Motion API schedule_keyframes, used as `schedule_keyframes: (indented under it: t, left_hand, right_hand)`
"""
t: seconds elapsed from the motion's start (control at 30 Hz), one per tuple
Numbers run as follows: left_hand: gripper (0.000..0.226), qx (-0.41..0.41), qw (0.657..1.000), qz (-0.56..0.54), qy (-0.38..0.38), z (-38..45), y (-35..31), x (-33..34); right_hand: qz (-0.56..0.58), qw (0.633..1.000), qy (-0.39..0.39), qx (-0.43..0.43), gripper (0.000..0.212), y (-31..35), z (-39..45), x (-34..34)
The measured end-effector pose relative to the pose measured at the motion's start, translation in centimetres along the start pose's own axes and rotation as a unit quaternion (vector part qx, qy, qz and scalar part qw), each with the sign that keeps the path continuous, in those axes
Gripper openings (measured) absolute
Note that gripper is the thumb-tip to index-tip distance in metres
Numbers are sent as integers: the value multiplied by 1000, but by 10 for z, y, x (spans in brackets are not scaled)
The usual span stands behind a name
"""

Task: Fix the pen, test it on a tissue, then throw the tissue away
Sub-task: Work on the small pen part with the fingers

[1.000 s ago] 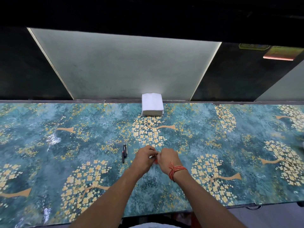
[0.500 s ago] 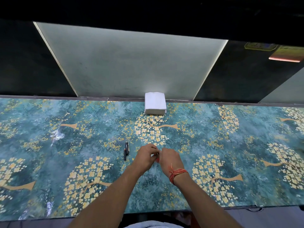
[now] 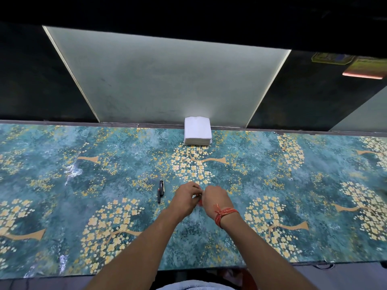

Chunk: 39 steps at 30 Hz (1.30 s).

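My left hand [image 3: 185, 198] and my right hand [image 3: 215, 200] meet over the middle of the table, fingers curled together around a small pen part. Only a sliver of red [image 3: 200, 203] shows between them; the rest of that part is hidden. Two dark pen pieces [image 3: 160, 190] lie side by side on the table just left of my left hand. A stack of white tissues [image 3: 197, 131] sits at the far edge of the table, straight ahead of my hands.
The table carries a teal cloth with yellow flower trees [image 3: 293, 185]. A pale panel [image 3: 167, 80] and dark panels rise behind the far edge. The near table edge [image 3: 272, 264] runs just below my forearms.
My hands have stayed together on the pen part with only small finger shifts. The view has tilted slightly; the loose pen pieces and tissues have not moved.
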State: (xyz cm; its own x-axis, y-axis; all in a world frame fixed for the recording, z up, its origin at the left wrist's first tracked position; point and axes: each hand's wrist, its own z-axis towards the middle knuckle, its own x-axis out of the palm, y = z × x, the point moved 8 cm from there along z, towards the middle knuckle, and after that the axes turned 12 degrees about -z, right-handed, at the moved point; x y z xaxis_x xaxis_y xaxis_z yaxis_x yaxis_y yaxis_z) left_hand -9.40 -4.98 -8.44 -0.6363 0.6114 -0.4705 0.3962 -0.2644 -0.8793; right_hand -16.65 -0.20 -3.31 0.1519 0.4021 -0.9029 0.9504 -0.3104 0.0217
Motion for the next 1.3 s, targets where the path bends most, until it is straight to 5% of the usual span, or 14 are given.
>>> schedule_keyframes:
  t: [0.83, 1.3]
  left_hand:
    - [14, 5, 1000, 5, 6, 3, 1, 1]
    - [12, 24, 999, 12, 18, 3, -1, 0]
  right_hand:
    - [-10, 1000, 9, -12, 28, -3, -5, 3]
    - [-16, 1000, 11, 4, 19, 0, 2, 6]
